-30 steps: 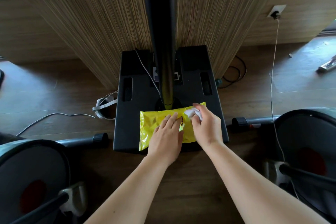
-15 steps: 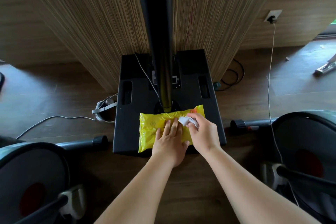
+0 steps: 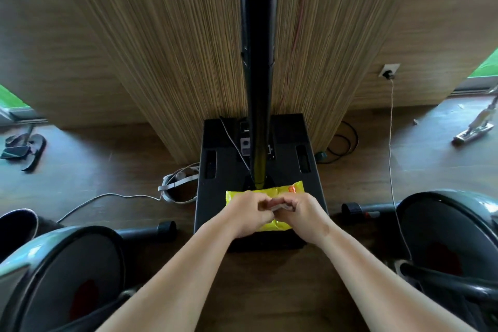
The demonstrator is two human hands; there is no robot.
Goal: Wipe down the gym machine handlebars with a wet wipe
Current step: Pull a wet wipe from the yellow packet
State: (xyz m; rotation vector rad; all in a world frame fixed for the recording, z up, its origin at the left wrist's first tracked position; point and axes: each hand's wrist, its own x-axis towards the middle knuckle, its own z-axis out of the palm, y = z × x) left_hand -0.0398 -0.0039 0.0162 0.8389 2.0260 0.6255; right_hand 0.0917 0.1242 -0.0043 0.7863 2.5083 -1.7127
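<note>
Wet wipe (image 3: 279, 207), seemingly pinched between left hand (image 3: 249, 214) and right hand (image 3: 303, 213); yellow pack (image 3: 265, 193) lettering unreadable

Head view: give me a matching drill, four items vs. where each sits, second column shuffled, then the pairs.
Items:
1. yellow wipe pack
2. wall socket
3. floor mop
4. white strap

Places:
A. floor just left of the black base
B. far right on the floor
C. on the black base, under both hands
D. on the wood wall at right, white cable hanging from it

Pairs: 1-C, 2-D, 3-B, 4-A
</note>
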